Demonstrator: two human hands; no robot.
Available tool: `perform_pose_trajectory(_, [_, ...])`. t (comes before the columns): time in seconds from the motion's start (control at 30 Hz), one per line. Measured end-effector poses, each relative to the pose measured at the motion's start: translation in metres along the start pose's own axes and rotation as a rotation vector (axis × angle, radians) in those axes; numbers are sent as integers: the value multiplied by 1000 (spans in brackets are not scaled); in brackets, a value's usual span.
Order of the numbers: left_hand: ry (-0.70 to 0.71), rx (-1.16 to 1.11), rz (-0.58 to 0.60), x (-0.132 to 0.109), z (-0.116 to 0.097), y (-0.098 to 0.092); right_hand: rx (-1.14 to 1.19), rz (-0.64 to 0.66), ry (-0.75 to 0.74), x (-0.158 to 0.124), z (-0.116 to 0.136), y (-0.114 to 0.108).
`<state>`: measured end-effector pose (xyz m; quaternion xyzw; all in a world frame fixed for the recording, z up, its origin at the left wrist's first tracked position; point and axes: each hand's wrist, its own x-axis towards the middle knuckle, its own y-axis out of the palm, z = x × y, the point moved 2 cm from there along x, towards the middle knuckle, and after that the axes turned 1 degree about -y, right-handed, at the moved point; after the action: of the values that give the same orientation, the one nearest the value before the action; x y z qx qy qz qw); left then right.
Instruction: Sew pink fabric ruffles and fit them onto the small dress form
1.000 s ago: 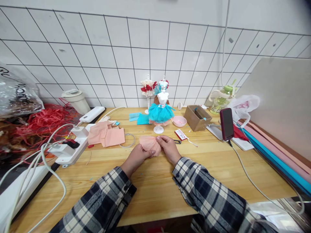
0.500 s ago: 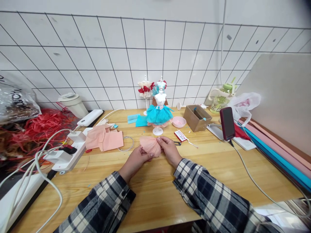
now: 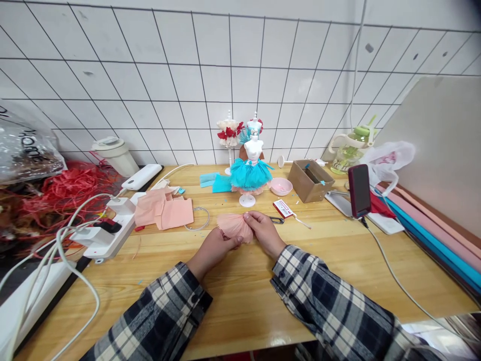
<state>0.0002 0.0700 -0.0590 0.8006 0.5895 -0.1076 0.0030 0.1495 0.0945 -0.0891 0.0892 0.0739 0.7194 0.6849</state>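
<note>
A fan of gathered peach crepe paper (image 3: 236, 226) is spread between my two hands above the table. My left hand (image 3: 217, 246) pinches its lower edge between thumb and fingers. At the gathered upper right end, my right hand (image 3: 265, 231) grips the paper with thumb and forefinger. Just behind stands a small white dress form (image 3: 254, 149) wearing a turquoise ruffled skirt (image 3: 250, 174) with peach ruffles beneath. Folded peach crepe paper (image 3: 176, 213) lies to the left beside a coil of wire (image 3: 205, 219). Small black scissors (image 3: 277, 220), partly hidden, lie past my right hand.
Behind are another decorated form (image 3: 229, 134), turquoise paper (image 3: 221, 184), a pink bowl (image 3: 281, 186) and a cardboard box (image 3: 311, 181). A phone (image 3: 359, 190) stands at right near paper rolls (image 3: 432, 235). A power strip (image 3: 112, 235) with cables and red shreds (image 3: 78, 193) lie left.
The view has shifted slightly, so the scene sits a little further right in the picture. Both hands keep hold of the peach paper, its fan tilted slightly differently.
</note>
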Motion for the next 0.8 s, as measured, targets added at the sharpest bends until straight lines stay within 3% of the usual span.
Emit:
perform_pose_trajectory(0.3, [-26, -106, 28, 11, 21, -2, 122, -55, 60, -1, -1, -3])
perform_pose_trajectory(0.8, [1, -8, 8, 2, 6, 1, 116, -17, 62, -3, -2, -4])
